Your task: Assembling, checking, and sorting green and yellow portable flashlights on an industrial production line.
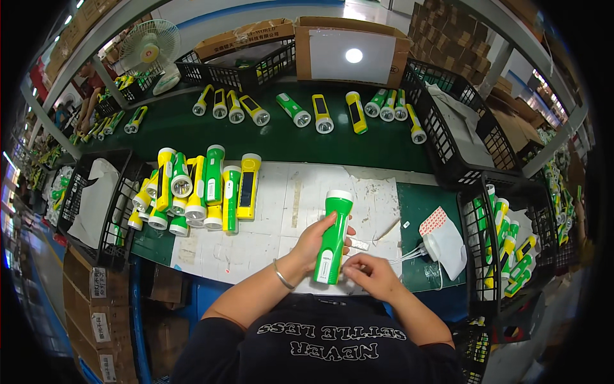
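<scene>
My left hand (311, 242) is wrapped round the body of a green flashlight (330, 244), whose white head points away from me. A white switch strip runs along its upper face near the tail. Close beside the tail end, my right hand (373, 275) has its fingers curled together; what they pinch, if anything, is hidden. White cables (409, 255) lead from near that hand to a round white piece (432, 246) at the right. On the left of the white work sheet (281, 192), several yellow and green flashlights (213, 176) are piled, some with dark panels.
Farther back, a row of flashlights (323, 114) lies on the green bench (268, 144). A white panel in a cardboard box (329, 54) shows a bright round spot. Black crates stand left (118, 163) and right (476, 240), the right one holding flashlights. A fan (150, 52) stands back left.
</scene>
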The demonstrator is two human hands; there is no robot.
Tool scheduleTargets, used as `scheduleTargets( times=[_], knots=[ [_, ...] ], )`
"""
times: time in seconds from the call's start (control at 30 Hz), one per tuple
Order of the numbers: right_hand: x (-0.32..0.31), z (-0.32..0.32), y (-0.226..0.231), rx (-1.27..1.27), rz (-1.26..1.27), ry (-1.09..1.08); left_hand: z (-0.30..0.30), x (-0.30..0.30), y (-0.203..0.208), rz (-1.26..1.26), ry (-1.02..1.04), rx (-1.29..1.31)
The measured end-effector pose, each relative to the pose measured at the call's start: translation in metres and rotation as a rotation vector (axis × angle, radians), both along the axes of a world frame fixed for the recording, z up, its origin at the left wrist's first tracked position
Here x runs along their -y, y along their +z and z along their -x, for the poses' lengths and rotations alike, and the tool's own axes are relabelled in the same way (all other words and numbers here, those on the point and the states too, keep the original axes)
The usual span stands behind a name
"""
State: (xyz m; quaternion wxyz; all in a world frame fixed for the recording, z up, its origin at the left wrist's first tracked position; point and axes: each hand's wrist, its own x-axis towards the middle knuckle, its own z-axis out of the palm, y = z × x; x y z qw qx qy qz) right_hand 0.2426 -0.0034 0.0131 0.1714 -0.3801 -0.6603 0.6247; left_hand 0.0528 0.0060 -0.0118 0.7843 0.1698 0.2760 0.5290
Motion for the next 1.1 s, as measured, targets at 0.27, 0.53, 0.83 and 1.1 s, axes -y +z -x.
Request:
scheduleTargets(
  times=[0.27, 0.53, 0.83, 1.1],
  knots=[
    [0.027, 0.026, -0.033, -0.164, 0.245, -0.026, -0.007, 0.008, 0.003, 0.12, -0.022, -0.056],
    [0.038, 0.027, -0.033, -0.128, 0.249, 0.011, -0.008, 0.02, 0.006, 0.058, -0.016, -0.234],
    [0.023, 0.023, -0.033, -0.067, 0.173, 0.027, -0.004, 0.013, 0.0, 0.066, 0.118, -0.219],
    [-0.014, 0.021, 0.023, 0.171, -0.981, -0.042, 0.007, 0.004, 0.018, -0.103, 0.194, -0.446]
  ],
)
